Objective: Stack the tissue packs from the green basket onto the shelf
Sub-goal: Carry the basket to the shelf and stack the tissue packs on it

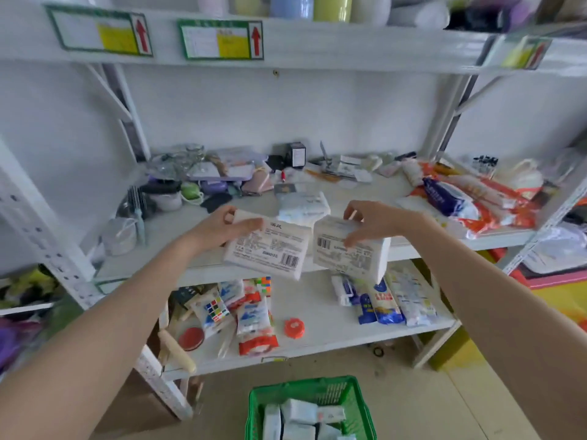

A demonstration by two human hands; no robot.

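You are holding one tissue pack in your left hand fingers and another pack in your right hand, over the shelf; green basket at 6 o'clock.

Head view: worn on the person's head, facing forward and down, close to the shelf, green basket below.

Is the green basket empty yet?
Not empty: several white tissue packs lie in the green basket on the floor.
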